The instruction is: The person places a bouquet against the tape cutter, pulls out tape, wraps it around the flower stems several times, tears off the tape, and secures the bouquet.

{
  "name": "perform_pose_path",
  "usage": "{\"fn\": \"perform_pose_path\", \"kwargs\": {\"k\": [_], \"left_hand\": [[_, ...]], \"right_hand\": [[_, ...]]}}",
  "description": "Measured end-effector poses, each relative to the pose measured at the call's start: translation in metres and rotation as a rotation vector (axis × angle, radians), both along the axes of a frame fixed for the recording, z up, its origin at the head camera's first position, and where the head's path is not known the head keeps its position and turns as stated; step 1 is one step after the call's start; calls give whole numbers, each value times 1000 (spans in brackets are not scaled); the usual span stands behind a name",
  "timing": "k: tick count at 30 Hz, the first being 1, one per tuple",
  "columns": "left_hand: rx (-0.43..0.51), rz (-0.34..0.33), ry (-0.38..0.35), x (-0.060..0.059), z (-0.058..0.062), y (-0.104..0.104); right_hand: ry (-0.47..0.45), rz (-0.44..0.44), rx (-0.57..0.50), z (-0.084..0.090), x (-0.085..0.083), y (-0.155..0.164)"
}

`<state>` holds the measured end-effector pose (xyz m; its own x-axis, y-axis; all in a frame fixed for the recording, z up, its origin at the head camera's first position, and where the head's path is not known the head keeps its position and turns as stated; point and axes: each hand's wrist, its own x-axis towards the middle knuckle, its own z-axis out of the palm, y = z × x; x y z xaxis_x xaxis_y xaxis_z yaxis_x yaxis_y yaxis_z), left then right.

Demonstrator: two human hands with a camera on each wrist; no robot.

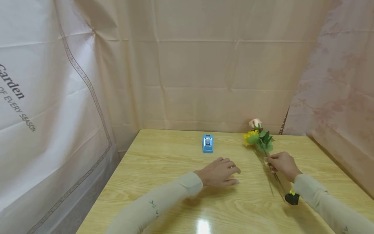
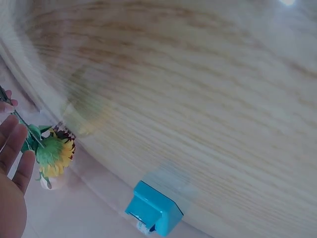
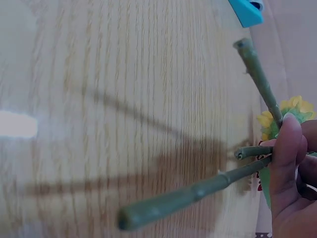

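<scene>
Head view, table [image 1: 163,201]: I see pale wood, with both hands working over its right half.
Flower bunch [image 1: 261,138]: it lies on the far right, blooms away from me, stems [image 3: 198,191] running back toward me.
Right hand [image 1: 281,165]: it's the nearer one, fingers curled round the stems below the leaves.
Left hand [image 1: 220,172]: flat, fingers relaxed, holding nothing, well left of the stems.
Blue tape dispenser [image 1: 207,143]: I see it beyond the left hand.

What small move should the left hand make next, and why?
Probably reach for the blue tape dispenser: the right hand already grips the flower stems, while the left hand rests on the table, holding nothing.
</scene>
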<state>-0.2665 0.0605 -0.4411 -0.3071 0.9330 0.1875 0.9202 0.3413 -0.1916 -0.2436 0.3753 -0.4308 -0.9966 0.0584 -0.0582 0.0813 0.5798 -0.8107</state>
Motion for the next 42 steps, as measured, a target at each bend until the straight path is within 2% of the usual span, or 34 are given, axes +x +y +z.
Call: {"fn": "perform_pose_path", "kwargs": {"k": [15,25,36,42], "left_hand": [[-30,-49,18,10,-1,9],[-43,-29,-25,12,-12,6],[-29,-55,-12,11,-13,3],[-29,-47,4,10,-14,-1]], "right_hand": [[19,-69,25,-4,13,15],[-9,-113,55,-12,12,15],[-33,-92,13,-19,13,19],[-44,-83,-25,-22,11,18]]}}
